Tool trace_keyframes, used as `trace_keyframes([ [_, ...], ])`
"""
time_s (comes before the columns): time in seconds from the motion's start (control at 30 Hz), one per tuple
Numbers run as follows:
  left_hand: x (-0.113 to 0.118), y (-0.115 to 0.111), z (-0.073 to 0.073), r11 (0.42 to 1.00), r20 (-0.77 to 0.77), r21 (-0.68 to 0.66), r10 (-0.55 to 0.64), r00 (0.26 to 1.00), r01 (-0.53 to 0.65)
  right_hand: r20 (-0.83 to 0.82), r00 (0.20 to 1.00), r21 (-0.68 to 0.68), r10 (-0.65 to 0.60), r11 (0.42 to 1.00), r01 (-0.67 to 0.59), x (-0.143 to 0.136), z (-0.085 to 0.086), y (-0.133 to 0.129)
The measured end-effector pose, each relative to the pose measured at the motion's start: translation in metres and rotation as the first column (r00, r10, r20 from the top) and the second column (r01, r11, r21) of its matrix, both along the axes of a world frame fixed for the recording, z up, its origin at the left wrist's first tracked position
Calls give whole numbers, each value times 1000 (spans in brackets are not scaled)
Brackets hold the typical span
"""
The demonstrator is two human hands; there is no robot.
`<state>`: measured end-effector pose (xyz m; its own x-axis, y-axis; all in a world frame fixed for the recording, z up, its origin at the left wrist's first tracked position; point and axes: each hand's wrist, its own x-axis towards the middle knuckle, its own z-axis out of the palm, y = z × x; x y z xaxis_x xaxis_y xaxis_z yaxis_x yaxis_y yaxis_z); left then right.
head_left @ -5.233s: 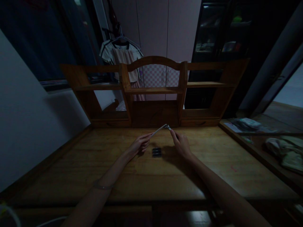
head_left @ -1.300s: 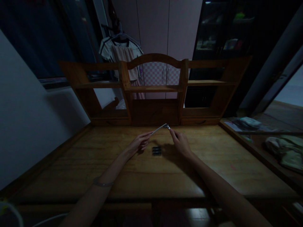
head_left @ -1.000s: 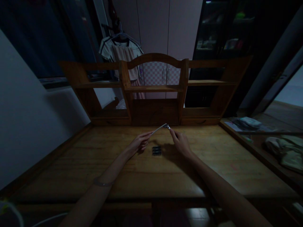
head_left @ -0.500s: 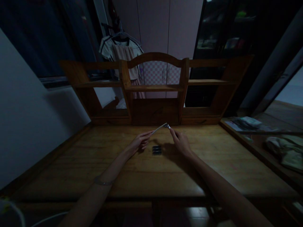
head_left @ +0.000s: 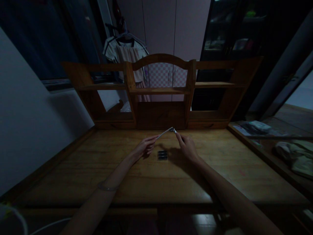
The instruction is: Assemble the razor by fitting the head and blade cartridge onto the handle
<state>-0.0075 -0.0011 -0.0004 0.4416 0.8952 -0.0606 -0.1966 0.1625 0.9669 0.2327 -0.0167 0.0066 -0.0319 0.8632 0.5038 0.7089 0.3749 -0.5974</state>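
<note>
My left hand (head_left: 144,147) is closed on the near end of a thin, pale strip (head_left: 164,132), which slants up to the right above the desk. At the strip's far end, a small silvery metal tool (head_left: 173,130) touches or nearly touches it. My right hand (head_left: 187,147) is closed round that tool, whose handle is mostly hidden in the fingers. Between and below the hands, several small dark cylindrical pieces (head_left: 162,155) lie in a short stack of rows on the wooden desk top.
A wooden shelf unit (head_left: 160,91) stands along the back of the desk (head_left: 161,186). Clothes (head_left: 128,54) hang behind it at the left. Papers and a plastic bag (head_left: 256,127) lie to the right, near a pale cloth bag (head_left: 299,156).
</note>
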Motion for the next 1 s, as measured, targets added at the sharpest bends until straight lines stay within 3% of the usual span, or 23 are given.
trace_keyframes([
  [1.0,1,-2,4,1000,26,-31,3,1000,-2,6,999,5,-37,999,37,0,-1,1],
])
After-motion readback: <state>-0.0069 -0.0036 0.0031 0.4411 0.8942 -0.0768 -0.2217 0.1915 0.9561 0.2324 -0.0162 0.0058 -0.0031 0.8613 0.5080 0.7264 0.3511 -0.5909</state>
